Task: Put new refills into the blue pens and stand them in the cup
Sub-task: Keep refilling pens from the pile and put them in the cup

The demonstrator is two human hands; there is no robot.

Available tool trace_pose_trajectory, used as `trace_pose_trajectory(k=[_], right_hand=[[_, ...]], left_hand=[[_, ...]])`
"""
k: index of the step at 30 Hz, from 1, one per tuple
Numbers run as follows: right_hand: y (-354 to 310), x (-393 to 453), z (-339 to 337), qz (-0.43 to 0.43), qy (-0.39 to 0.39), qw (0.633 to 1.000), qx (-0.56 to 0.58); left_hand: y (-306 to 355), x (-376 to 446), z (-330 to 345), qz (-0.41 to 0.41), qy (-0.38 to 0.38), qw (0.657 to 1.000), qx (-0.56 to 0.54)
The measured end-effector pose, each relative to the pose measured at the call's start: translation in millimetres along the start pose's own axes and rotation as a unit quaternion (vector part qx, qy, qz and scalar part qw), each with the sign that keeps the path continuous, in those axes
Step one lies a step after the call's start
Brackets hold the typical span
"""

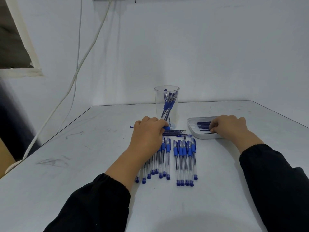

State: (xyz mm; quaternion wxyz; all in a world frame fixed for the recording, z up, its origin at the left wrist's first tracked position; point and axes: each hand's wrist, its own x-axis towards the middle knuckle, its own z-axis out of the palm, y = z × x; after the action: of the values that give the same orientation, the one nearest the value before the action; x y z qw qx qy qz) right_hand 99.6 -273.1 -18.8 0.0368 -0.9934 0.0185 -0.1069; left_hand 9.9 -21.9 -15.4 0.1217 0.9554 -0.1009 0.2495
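Nearest the camera, the grey table (83,173) lies bare between two black sleeves, and no print on anything is sharp enough to read. Just past that, two bundles of blue pens (184,162) lie side by side, caps pointing toward the clear cup (166,104); the left bundle is partly under the left wrist. The left hand (148,131), at the foot of the cup, has its fingers curled round a pen barrel (166,128) with a blue grip. To the right of it, loose refills (174,131) lie flat in front of the cup. Right of the cup, the right hand (229,124) reaches into the white tray (190,127), fingertips bunched on the dark refills there; a pinch, I cannot tell. The cup holds several blue pens, leaning. Left of the cup the tabletop runs open to its edge.
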Motion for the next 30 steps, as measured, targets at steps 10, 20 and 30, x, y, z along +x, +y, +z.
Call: trace_pose_trajectory(k=[10, 20, 30], right_hand=[[-3, -5, -3, -0.046, 0.058, 0.997, 0.020], [-25, -12, -19, -0.140, 0.163, 0.965, 0.152], [-47, -28, -27, -0.190, 0.098, 0.950, 0.226]], left_hand=[[-1, 0, 0, -0.003, 0.005, 1.000, -0.014], [-6, -1, 0, -0.029, 0.036, 0.998, -0.042], [-6, -1, -1, -0.035, 0.062, 0.995, -0.069]])
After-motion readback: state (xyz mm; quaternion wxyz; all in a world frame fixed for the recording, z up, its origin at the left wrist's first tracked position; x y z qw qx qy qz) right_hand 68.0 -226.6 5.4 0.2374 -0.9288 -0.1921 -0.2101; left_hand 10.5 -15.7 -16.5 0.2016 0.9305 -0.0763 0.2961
